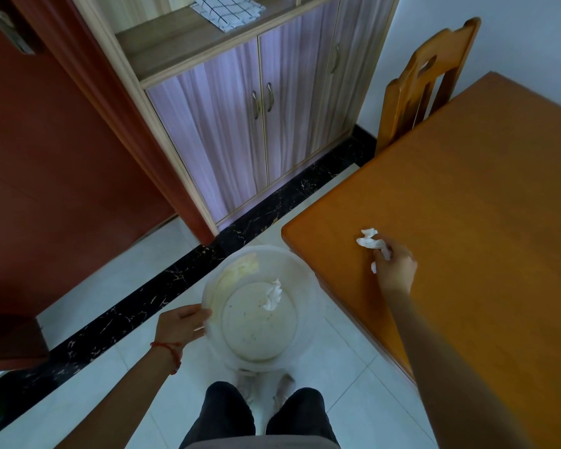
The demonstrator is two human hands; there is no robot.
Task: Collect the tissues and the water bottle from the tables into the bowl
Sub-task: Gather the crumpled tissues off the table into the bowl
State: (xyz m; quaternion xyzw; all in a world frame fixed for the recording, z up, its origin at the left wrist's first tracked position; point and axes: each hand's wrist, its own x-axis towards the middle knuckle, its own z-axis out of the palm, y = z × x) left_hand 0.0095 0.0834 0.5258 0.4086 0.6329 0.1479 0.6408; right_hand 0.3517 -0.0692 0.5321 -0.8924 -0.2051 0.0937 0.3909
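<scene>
The left hand [183,322] gripped the near-left rim of a round translucent plastic bowl [308,306], thumb over the edge, holding it above the pale tiled floor [344,361] just beside the corner of the orange wooden desk [467,196]. One crumpled white tissue [273,294] lay inside the bowl, on its flat bottom. The right hand [395,270] reached over the desk near that corner, its fingers closed on a second crumpled white tissue [371,241], which stuck out beyond the fingertips and looked to touch the desk top. No water bottle showed anywhere. A matching orange wooden chair [425,76] stood tucked at the desk's far side. A cabinet with pale purple doors [240,124] lined the wall ahead, a checked cloth [227,9] on its open shelf, and a black marble floor strip [175,280] ran along its base. A red-brown door [46,157] stood to the left.
</scene>
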